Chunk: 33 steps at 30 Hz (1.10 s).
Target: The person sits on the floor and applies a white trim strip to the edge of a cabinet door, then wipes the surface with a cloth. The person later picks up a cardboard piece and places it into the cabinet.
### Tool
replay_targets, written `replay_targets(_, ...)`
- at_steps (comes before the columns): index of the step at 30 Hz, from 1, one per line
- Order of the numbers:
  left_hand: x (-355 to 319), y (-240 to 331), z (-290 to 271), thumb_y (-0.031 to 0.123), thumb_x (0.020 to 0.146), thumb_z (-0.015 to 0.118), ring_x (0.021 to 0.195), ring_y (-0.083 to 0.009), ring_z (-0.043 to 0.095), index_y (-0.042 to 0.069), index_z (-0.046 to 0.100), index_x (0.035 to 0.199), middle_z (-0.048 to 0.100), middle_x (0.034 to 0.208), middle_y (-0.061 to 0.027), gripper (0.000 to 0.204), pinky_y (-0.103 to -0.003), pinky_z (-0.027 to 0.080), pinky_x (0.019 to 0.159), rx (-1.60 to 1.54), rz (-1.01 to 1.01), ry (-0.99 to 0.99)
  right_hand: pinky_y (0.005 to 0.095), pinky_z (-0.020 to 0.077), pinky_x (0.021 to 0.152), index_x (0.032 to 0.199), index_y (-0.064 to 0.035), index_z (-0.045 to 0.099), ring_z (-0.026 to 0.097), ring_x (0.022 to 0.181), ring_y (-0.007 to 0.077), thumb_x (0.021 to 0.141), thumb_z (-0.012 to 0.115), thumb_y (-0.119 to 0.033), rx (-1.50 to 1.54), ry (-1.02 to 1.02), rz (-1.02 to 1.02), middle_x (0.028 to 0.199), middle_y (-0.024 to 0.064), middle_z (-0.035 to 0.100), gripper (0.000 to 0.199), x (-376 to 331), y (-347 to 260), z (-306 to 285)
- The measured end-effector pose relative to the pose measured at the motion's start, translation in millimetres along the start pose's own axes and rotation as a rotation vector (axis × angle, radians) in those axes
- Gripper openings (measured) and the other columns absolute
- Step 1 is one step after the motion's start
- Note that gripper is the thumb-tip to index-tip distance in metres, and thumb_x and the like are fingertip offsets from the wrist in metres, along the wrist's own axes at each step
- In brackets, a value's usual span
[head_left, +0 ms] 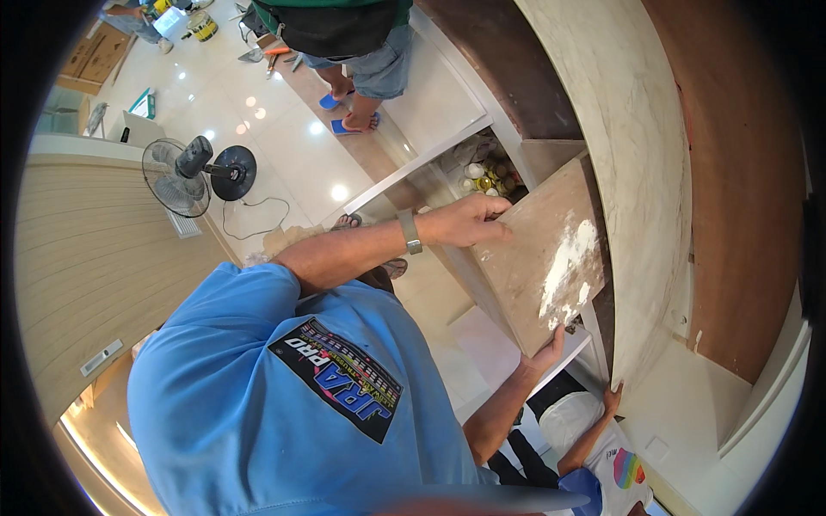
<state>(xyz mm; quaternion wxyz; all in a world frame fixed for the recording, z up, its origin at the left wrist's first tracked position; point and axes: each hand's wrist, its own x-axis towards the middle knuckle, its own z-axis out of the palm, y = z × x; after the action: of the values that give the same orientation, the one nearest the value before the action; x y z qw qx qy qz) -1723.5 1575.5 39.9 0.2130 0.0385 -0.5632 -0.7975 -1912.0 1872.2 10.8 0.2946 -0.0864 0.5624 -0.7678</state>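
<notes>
A brown wooden board (pixel 529 249), with a patch of white smear on its face, is tilted in front of me between both hands. My left hand (pixel 465 221), below a wristwatch (pixel 409 230), grips its near upper corner with fingers and thumb apart across the edge. My right hand (pixel 546 353) holds the lower corner, with fingers curled up against the edge. The board's far side lies close to a curved, marble-patterned panel (pixel 619 163). An open cabinet compartment (pixel 516 155) beyond my left hand contains several bottles and cans (pixel 486 176).
A person in denim shorts (pixel 379 69) stands beside the white cabinet frame (pixel 430 159). Another person's hand (pixel 613 400) touches the marble panel's lower end. A black fan (pixel 181 172) with a trailing cord stands on the tiles at left; tools (pixel 275 53) lie farther off.
</notes>
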Motion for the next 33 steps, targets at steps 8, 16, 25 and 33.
replay_targets(8,14.5,15.4,-5.9,0.02,0.084,0.062,0.083,-0.0086,0.053,-0.003,0.06,0.103,0.061,0.087,-0.0049,0.03,-0.027,0.046,0.075,0.123,0.082,-0.029,0.0455,0.0351,0.103,0.133,0.003,0.042,0.049,0.12,0.0305,0.088,0.049,-0.035,0.179,-0.042,-0.154,0.13,0.0148,0.051,0.06,-17.6,30.8,-5.2)
replay_targets(16,5.3,8.1,-7.4,0.017,0.088,0.062,0.078,-0.0018,0.046,-0.001,0.06,0.103,0.055,0.084,0.0051,0.023,-0.022,0.041,0.067,0.024,-0.003,0.008,0.0443,0.0249,0.11,0.136,0.0032,0.039,0.039,0.128,0.0303,0.081,0.053,-0.033,0.143,0.054,-0.264,0.137,0.0161,0.044,0.068,-45.2,36.2,7.5)
replay_targets(25,-9.1,9.7,-11.6,0.015,0.088,0.06,0.086,-0.0011,0.048,0.0,0.061,0.106,0.059,0.091,0.0052,0.024,-0.021,0.042,0.074,0.074,-0.046,0.095,0.0444,0.0249,0.11,0.137,0.0034,0.038,0.041,0.127,0.0305,0.078,0.058,-0.034,0.173,0.021,-0.229,0.137,0.0171,0.044,0.073,-38.8,23.1,18.2)
replay_targets(33,-77.7,2.4,-62.4,0.027,0.076,0.062,0.099,-0.0237,0.062,-0.003,0.052,0.121,0.061,0.11,-0.0164,0.055,-0.036,0.05,0.089,-0.162,-0.05,0.443,0.0287,0.0449,0.088,0.129,0.0083,0.045,0.058,0.095,0.0153,0.081,0.057,-0.009,0.042,-0.05,-0.247,0.11,0.0098,0.06,0.053,-94.2,18.7,50.7)
